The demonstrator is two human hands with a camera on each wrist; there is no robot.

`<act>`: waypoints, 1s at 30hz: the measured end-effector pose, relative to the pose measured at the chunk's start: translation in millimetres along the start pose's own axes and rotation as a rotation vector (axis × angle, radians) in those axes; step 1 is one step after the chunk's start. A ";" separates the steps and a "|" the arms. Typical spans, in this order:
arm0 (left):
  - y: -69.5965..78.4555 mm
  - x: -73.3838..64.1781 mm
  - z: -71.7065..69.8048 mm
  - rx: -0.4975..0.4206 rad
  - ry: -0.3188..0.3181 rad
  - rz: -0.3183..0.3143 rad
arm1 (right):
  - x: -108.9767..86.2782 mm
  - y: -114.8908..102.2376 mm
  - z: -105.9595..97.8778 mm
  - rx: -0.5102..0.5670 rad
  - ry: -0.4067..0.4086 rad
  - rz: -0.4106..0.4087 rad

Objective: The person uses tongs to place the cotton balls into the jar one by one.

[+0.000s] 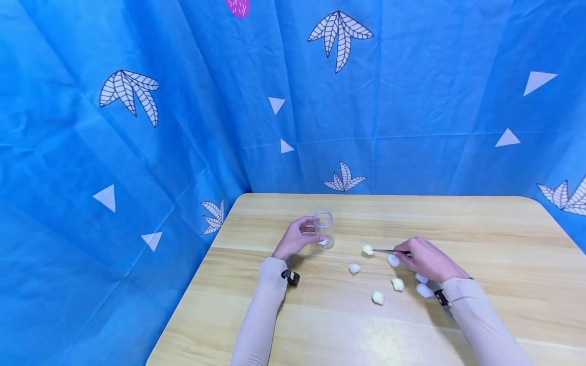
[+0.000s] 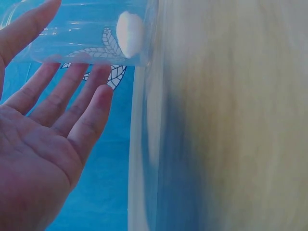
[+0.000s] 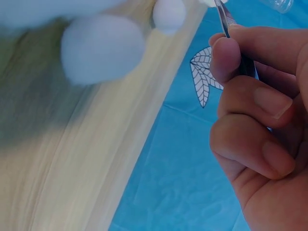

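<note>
The left hand (image 1: 295, 239) grips an upright clear jar (image 1: 324, 230) between thumb (image 2: 26, 26) and fingers (image 2: 92, 115), toward the far left corner of the table (image 1: 503, 244) (one cotton ball (image 2: 130, 34) sits at the jar's bottom). The right hand (image 1: 427, 258) pinches tweezers (image 1: 386, 251), with a second ball (image 1: 368, 249) at their tips, between jar and hand. Six loose balls (image 1: 378, 297) lie farther from the far edge than the jar, some just beside the right hand.

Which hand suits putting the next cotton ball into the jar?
Probably the right hand: it holds tweezers with a cotton ball at the tips. The left hand is occupied holding the jar.
</note>
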State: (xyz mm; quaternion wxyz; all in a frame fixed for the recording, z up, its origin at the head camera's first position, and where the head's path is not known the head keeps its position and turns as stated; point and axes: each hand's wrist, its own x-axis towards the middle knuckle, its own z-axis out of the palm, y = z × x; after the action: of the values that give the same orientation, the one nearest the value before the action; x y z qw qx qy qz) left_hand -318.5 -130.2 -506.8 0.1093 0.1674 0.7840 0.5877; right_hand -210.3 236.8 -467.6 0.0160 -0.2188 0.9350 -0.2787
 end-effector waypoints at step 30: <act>3.1 -4.2 2.8 0.034 0.018 -0.020 | 28.8 -36.1 -35.7 -0.043 0.034 -0.086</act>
State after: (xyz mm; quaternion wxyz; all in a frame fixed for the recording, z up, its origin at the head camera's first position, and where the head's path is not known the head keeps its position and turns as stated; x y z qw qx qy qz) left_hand -313.3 -128.6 -504.8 0.1050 0.1562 0.7965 0.5746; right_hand -227.3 216.0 -415.7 -0.0164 -0.2545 0.9305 -0.2629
